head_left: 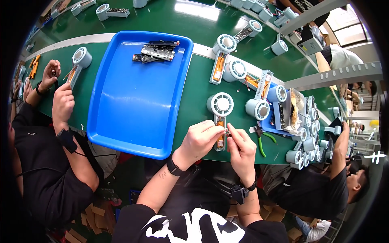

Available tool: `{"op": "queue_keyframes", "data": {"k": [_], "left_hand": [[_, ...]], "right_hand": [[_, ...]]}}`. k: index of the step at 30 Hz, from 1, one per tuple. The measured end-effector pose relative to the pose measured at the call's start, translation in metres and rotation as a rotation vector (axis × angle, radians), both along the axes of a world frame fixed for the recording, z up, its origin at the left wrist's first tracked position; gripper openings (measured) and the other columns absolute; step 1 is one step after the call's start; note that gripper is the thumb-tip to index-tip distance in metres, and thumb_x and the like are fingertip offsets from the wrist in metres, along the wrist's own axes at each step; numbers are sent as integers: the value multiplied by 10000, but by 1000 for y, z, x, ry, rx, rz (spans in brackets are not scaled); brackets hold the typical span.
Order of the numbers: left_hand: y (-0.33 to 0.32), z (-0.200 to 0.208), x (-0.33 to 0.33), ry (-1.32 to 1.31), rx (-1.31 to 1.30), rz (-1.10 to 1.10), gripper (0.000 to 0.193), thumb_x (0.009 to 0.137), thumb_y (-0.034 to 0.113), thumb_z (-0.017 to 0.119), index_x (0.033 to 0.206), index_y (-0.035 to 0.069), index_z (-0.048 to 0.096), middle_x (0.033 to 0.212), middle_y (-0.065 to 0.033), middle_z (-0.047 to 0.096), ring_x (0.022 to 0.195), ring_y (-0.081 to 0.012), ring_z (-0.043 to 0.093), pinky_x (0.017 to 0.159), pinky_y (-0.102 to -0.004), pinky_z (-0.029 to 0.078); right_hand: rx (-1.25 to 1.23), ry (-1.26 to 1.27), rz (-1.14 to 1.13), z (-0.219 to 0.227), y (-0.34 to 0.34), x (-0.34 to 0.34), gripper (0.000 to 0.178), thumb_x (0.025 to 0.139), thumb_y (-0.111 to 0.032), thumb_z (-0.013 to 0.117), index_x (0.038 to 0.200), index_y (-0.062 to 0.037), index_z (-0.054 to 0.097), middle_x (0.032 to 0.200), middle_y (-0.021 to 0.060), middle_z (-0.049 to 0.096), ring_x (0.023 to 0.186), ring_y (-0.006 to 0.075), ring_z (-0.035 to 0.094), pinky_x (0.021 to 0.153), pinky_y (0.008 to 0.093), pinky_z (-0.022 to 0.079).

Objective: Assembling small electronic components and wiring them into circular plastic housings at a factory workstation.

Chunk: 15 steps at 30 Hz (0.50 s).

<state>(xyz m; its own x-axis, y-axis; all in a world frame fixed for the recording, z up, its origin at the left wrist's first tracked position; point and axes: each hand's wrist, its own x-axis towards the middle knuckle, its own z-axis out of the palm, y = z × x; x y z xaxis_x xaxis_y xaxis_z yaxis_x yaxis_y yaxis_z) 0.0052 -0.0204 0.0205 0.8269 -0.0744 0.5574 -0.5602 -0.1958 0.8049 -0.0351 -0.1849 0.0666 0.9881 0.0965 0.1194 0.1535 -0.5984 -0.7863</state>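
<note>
A light-blue handheld fan [221,106] lies in front of me, its round head pointing away. Its handle is uncovered, and an orange battery [220,141] shows inside. Above the handle, the fingers of my left hand [201,139] are pinched together. Close beside them, my right hand [242,149] is pinched too, with a small dark piece or wire between the hands, too small to name. Part of the fan's handle is hidden by my fingers. Green-handled cutters [260,141] lie on the green table right of my hands.
A large blue tray [133,99] holds several dark circuit boards [156,52]. More fans [236,71] lie beyond my work, and a pile of fans [308,137] is at the right. At the left, a co-worker handles another fan [81,60]. Another person works at the right.
</note>
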Motion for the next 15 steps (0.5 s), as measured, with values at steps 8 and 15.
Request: {"op": "queue_keyframes", "data": {"k": [8, 15], "left_hand": [[2, 1, 0, 14, 1, -14, 187, 786, -10, 805, 959, 21, 741, 703, -81, 584, 601, -235, 577, 529, -342, 467], [6, -4, 5, -38, 25, -58, 231, 777, -8, 806, 1000, 52, 797, 678, -60, 590, 587, -193, 571, 512, -324, 458]], "right_hand": [[43, -7, 66, 2, -8, 4, 385, 957, 80, 602, 1328, 8, 675, 983, 94, 670, 634, 108, 585, 568, 256, 462], [7, 11, 157, 9, -14, 10, 397, 943, 81, 611, 1323, -10, 685, 949, 93, 664, 617, 120, 583, 560, 264, 459]]}}
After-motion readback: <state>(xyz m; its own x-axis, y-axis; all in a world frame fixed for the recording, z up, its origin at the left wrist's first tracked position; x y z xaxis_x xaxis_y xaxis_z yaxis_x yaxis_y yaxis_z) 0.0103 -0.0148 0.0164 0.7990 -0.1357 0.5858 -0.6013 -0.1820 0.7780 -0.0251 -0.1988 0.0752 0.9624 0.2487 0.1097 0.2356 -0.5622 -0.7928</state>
